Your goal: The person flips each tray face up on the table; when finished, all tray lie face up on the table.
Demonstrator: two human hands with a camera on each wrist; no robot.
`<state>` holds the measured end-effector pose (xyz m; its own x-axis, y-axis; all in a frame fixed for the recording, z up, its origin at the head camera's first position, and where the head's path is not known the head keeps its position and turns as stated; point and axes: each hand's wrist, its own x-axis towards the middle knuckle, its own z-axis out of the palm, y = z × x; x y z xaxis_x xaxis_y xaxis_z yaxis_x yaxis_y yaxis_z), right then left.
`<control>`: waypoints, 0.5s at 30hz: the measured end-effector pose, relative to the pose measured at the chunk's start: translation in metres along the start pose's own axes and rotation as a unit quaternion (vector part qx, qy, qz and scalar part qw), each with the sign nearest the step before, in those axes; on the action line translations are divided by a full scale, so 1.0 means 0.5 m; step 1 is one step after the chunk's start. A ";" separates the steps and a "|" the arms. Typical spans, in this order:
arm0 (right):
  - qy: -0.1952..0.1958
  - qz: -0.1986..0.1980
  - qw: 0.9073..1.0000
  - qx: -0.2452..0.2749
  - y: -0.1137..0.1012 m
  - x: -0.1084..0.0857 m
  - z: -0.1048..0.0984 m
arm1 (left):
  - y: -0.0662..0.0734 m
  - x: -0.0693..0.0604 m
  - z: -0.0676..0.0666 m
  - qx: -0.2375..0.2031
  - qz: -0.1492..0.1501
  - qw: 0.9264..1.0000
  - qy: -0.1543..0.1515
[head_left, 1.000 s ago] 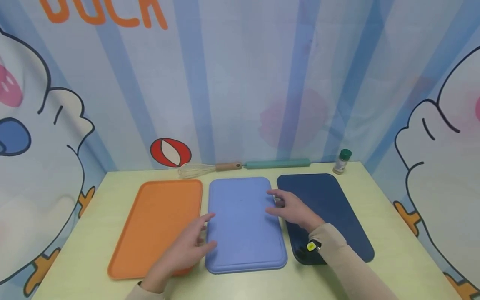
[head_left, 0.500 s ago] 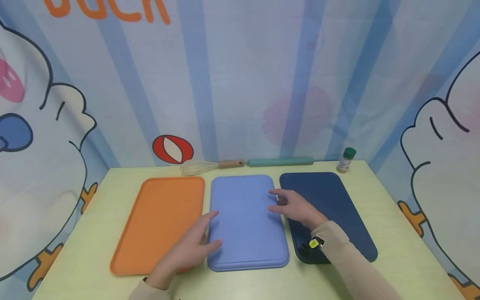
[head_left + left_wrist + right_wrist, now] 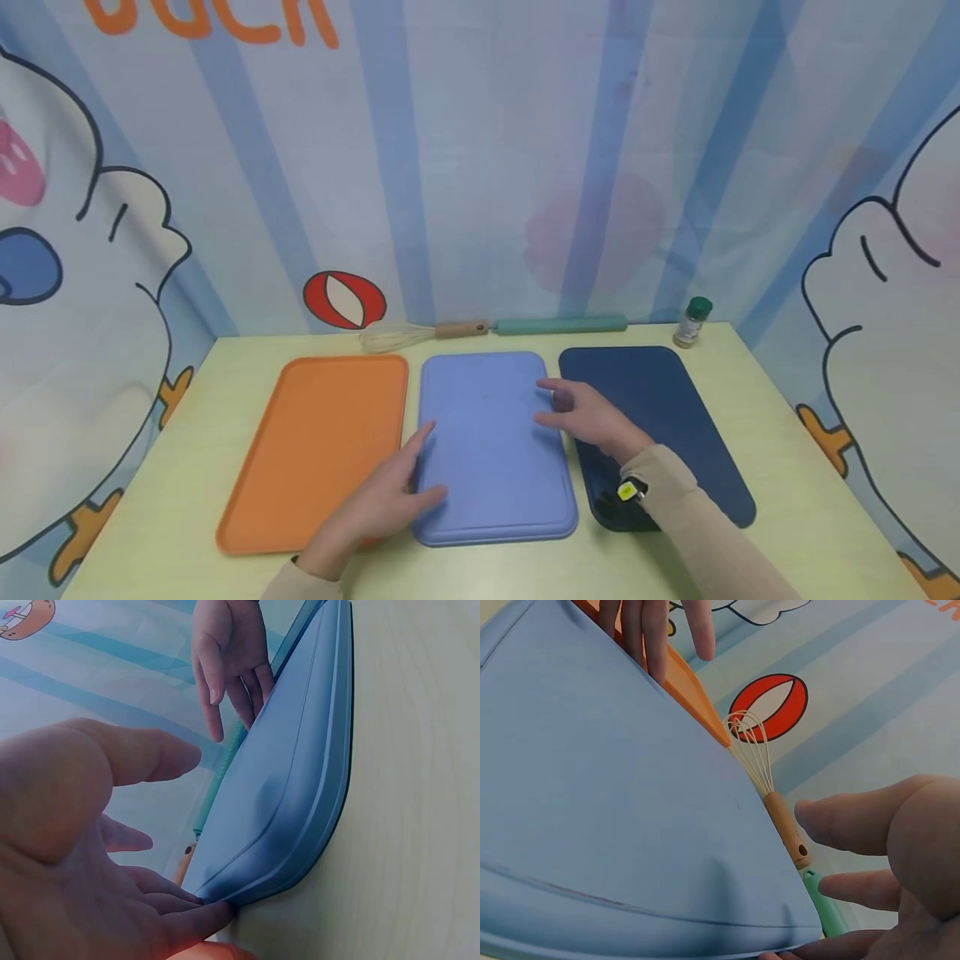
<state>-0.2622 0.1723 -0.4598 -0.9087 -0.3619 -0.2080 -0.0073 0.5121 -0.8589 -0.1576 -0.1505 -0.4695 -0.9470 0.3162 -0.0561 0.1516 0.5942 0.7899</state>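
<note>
At the left of the bench I had the orange tray lying flat, longer from near to far than across. The left hand was over its right side, holding nothing, thumb and fingers spread wide.

Just past those fingertips lay the light-blue tray, and I judged its place to be what mattered most: it was between the hands, to the right of the left hand and to the left of the right hand, its long axis running near to far. The left hand was toward its near end, the right hand farther along; I could call neither clearly the closer. The wrist views put fingers low at the rim on both sides, but they overlapped it there, so I couldn't be sure of contact.

Beyond that tray, along the far edge, the whisk lay left of the teal rod, almost end to end. The right hand was empty too, its thumb well apart from its fingers. Under its forearm was the navy tray, and past the far right corner stood the green-capped jar, upright.

I counted three trays, one whisk, one rod, one jar and two hands.
</note>
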 end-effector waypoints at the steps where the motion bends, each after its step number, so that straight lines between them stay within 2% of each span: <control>1: -0.001 0.000 1.000 0.002 -0.001 -0.001 0.001 | 0.001 0.000 0.001 0.001 -0.002 1.000 0.000; 9: 0.004 0.003 1.000 0.011 -0.008 -0.001 0.009 | 0.003 0.003 0.003 0.008 -0.015 1.000 0.002; 15: 0.015 0.020 0.999 0.030 -0.008 0.003 0.011 | 0.001 0.004 0.003 0.013 -0.018 1.000 0.003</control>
<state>-0.2612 0.1653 -0.4594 -0.9196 -0.3181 -0.2305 0.0544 0.4780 -0.8767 -0.1589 -0.1485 -0.4699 -0.9536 0.2904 -0.0801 0.1254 0.6245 0.7708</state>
